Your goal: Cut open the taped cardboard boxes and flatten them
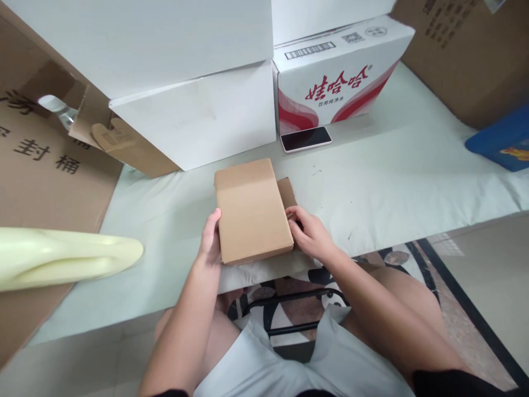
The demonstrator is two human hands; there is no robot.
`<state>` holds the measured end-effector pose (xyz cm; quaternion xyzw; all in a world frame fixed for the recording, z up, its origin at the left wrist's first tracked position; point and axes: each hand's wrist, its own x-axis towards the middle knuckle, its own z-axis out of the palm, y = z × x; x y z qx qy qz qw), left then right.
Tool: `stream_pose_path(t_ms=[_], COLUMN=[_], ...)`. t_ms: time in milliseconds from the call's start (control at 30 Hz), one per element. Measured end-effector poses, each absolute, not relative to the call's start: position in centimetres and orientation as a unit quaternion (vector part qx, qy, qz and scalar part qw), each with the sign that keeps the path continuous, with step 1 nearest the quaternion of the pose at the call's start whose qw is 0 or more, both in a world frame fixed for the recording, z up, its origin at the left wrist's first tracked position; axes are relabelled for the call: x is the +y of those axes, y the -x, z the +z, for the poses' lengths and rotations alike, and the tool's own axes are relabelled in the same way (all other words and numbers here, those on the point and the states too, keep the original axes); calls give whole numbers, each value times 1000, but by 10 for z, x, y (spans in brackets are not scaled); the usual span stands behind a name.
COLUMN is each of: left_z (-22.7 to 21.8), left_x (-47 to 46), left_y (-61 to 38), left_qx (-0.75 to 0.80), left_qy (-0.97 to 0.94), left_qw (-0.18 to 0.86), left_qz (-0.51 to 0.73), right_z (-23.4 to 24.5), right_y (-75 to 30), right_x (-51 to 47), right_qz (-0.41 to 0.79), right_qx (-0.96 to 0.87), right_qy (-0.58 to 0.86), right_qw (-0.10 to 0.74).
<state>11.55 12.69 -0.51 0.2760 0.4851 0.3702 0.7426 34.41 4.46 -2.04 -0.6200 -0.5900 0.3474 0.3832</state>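
Note:
A small brown cardboard box (254, 212) lies near the front edge of the cloth-covered surface, with a flap (286, 193) standing out on its right side. My left hand (210, 237) grips the box's left side, its thumb on the upper edge and the other fingers mostly hidden. At the right end, by the flap, my right hand (308, 229) is curled with its fingers at the opening. Its fingertips are partly hidden, so whether they hold the flap or something inside cannot be made out.
Behind the box stand white cartons (198, 121) and a red-and-white carton (339, 82). A phone (306, 139) lies before them. A pale yellow object (70, 258) juts in from the left, beside a large cardboard box (37, 187). A blue object (502, 138) sits at the right.

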Motion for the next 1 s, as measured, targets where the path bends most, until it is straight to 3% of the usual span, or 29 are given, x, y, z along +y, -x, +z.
stream_pose_path(t_ms=[200,1000], left_z=[-6,-4], left_x=[123,117], left_y=[-114,-124], left_qx=[471,456], left_qy=[-288,-246], left_qw=[747,765], left_qz=[370,383], right_z=[-27,-38], right_y=[-351,-346], right_x=[41,43], right_qz=[317,266], right_qx=[-636,-688], right_qy=[613,591], right_qw=[345,326])
